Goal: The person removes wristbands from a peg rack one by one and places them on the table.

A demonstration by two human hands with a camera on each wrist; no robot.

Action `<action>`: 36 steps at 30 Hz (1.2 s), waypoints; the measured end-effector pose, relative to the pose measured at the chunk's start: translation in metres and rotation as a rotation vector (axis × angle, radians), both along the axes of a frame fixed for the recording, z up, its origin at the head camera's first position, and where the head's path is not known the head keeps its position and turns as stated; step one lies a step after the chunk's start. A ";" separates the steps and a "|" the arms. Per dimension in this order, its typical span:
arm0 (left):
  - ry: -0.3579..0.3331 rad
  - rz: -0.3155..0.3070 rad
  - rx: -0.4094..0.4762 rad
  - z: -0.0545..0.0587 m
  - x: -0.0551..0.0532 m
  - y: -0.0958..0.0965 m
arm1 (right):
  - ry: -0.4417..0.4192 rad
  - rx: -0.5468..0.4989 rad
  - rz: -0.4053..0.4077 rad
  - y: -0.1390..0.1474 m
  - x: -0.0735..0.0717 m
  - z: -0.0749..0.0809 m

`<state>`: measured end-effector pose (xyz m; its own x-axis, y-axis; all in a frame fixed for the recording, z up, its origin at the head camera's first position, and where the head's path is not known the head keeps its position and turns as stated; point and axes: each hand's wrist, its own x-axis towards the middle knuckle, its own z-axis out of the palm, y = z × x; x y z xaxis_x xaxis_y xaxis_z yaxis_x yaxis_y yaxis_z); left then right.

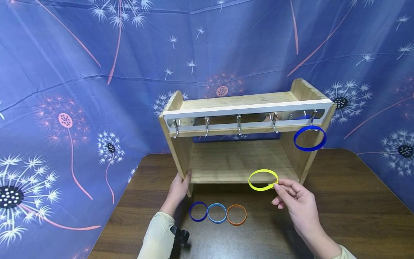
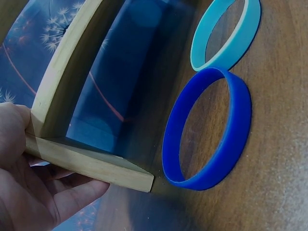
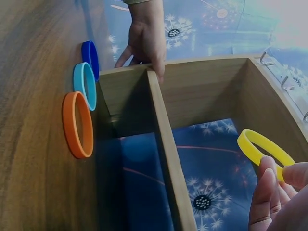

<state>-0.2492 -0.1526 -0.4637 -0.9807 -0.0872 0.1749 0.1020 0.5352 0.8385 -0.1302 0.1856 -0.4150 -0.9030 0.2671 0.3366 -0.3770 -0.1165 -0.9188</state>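
My right hand (image 1: 300, 205) pinches a yellow silicone wristband (image 1: 258, 189) between thumb and fingers, holding it in front of the lower board of a wooden shelf (image 1: 239, 162). At the shelf's left side panel, my left hand (image 1: 177, 190) grips the wood near the bottom, with the thumb at the front and fingers around the outer side. Several metal hooks (image 1: 239, 124) line the shelf's white-framed front rail. From the rightmost hook hangs a blue wristband (image 1: 309, 149). The other hooks carry nothing.
On the brown table (image 1: 129, 223), before the shelf, a dark blue wristband (image 2: 243, 113), a light blue wristband (image 3: 78, 77) and an orange wristband (image 3: 71, 127) lie in a row. A blue dandelion-patterned cloth (image 1: 145, 54) hangs behind the shelf.
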 end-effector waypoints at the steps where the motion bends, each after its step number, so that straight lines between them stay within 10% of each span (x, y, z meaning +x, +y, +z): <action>1: 0.000 0.000 0.000 0.000 0.000 0.000 | -0.008 0.005 -0.002 0.000 0.000 -0.001; 36: -0.003 0.003 -0.004 0.003 0.001 0.001 | -0.228 0.144 0.054 0.006 0.001 -0.038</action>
